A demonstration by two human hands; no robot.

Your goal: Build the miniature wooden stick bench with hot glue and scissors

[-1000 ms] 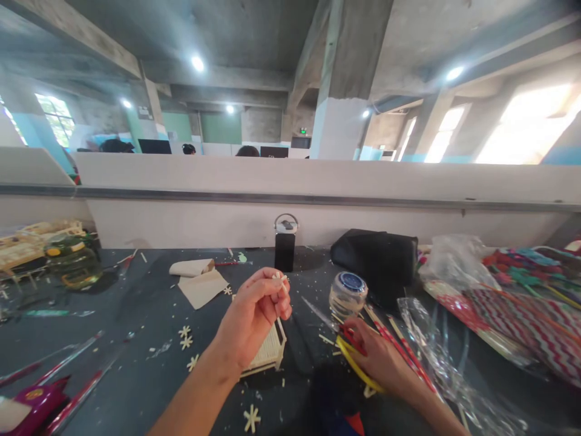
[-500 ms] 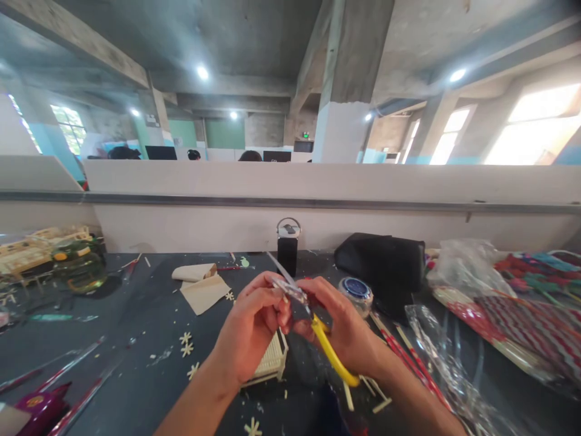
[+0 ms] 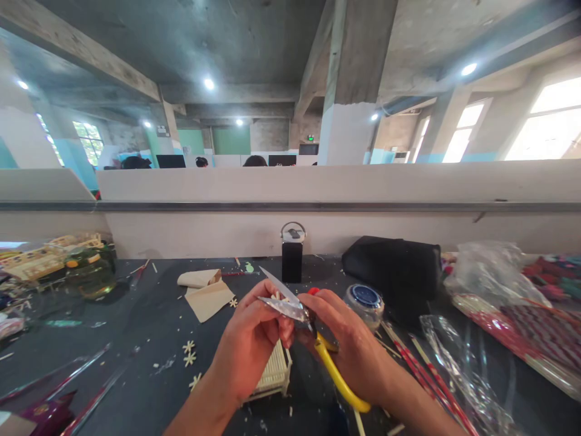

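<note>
My right hand (image 3: 347, 330) grips yellow-handled scissors (image 3: 338, 375), its fingers round the handles. The blades stand apart and point left, over the fingers of my left hand (image 3: 254, 339). That hand is closed in a pinch on a small pale stick piece (image 3: 278, 296), which shows partly between the blades; the rest is hidden by fingers and metal. Under my hands, a small slatted frame of pale sticks (image 3: 275, 369) rests on the dark table (image 3: 149, 315), partly covered by my left hand. Several star-shaped stick pieces (image 3: 189, 359) lie left of my left wrist.
Behind my hands stands a black device with a handle (image 3: 292, 263). A blue-lidded jar (image 3: 365, 303) and a black bag (image 3: 393, 266) are to the right, near clear plastic wrapping (image 3: 463, 363) and red-wrapped sticks (image 3: 422, 372). Brown paper (image 3: 209, 300) and a glass jar (image 3: 91, 275) lie leftward.
The view has turned slightly left. The scissor blades have tilted, the lower blade now showing more fully in front of my left fingers. Both hands keep their holds.
</note>
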